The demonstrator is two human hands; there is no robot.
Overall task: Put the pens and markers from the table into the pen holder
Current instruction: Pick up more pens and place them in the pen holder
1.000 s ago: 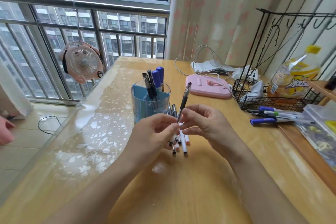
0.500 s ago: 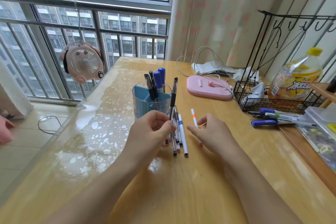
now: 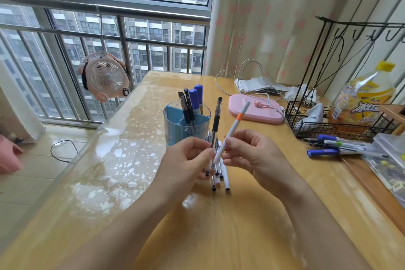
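**Two pens in hand by the holder**

Left hand (image 3: 186, 158) fingers pinch an upright clear black-capped gel pen (image 3: 214, 129); right hand (image 3: 252, 151) fingers grip a slanted white marker with an orange band (image 3: 232, 131), both just in front of the translucent blue pen holder (image 3: 186, 129). More pens (image 3: 221, 173) lie on the wooden bench (image 3: 219, 226) before it.

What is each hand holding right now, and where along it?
The left hand pinches the black pen on its clear lower barrel. The right hand pinches the white marker with the orange band near its lower end.
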